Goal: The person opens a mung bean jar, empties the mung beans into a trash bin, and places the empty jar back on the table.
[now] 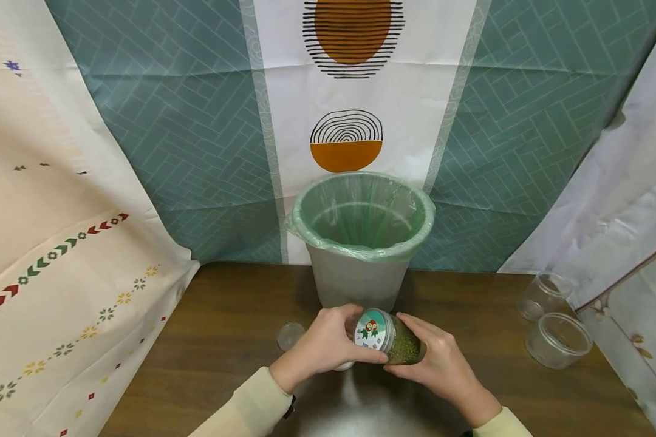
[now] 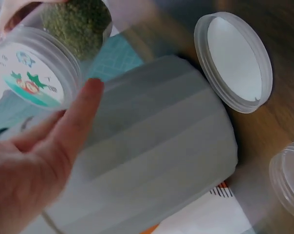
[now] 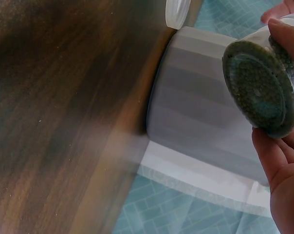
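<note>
A clear plastic jar [image 1: 403,347] of small green beans is held tilted in front of the bin, its screw lid [image 1: 370,329] turned to the left. The lid has a teal and white label with a red and green picture. My left hand [image 1: 330,341] grips the lid between thumb and fingers. Around the body of the jar, my right hand [image 1: 436,357] has its thumb and fingers on opposite sides. In the right wrist view the jar's round base [image 3: 259,87] faces the camera, with beans showing through it.
A grey bin [image 1: 361,279] lined with a green bag stands against the patterned cloth. Two clear empty jars [image 1: 559,341] are on the table at right. Near my left hand lie a loose white-lined lid [image 2: 234,61] and a small clear round container [image 1: 291,335].
</note>
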Motion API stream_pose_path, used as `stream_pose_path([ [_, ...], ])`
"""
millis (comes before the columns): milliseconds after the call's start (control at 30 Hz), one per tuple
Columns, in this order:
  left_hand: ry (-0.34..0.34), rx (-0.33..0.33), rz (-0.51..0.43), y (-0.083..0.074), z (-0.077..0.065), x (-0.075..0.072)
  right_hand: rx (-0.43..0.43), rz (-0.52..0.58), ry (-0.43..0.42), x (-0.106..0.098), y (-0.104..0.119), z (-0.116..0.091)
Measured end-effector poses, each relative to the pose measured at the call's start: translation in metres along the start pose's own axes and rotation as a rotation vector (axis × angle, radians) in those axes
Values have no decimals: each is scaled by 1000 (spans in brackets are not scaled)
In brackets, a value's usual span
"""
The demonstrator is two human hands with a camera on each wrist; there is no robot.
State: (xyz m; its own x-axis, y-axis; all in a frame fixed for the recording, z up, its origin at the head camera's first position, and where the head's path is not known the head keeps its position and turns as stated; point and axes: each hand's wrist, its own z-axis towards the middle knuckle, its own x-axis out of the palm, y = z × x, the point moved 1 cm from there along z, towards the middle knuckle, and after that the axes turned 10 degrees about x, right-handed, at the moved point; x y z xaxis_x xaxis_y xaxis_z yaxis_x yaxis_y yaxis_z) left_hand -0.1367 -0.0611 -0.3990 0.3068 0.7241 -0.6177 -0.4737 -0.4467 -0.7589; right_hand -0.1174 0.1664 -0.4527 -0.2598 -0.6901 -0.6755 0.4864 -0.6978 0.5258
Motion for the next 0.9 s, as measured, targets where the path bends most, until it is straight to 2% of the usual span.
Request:
stream_pose_path([
  [133, 96, 155, 35, 1, 1, -3, -4, 14, 8, -1, 1, 1],
  [233, 123, 223, 88, 0, 2, -5, -10, 27, 18, -1, 1, 2],
  [333, 121, 209, 70, 1, 1, -5, -15, 40, 29, 0, 2, 1],
  [533, 87, 92, -65, 5, 0, -6, -13, 32, 26, 1, 2, -1],
  [667, 66, 44, -100, 8, 0, -5, -12, 18, 15, 2, 1, -2],
  [800, 83, 64, -62, 9, 0, -6, -6, 12, 24, 4, 0, -3],
  [900, 108, 115, -43, 7, -1, -6, -6, 11, 29, 5, 0, -4],
])
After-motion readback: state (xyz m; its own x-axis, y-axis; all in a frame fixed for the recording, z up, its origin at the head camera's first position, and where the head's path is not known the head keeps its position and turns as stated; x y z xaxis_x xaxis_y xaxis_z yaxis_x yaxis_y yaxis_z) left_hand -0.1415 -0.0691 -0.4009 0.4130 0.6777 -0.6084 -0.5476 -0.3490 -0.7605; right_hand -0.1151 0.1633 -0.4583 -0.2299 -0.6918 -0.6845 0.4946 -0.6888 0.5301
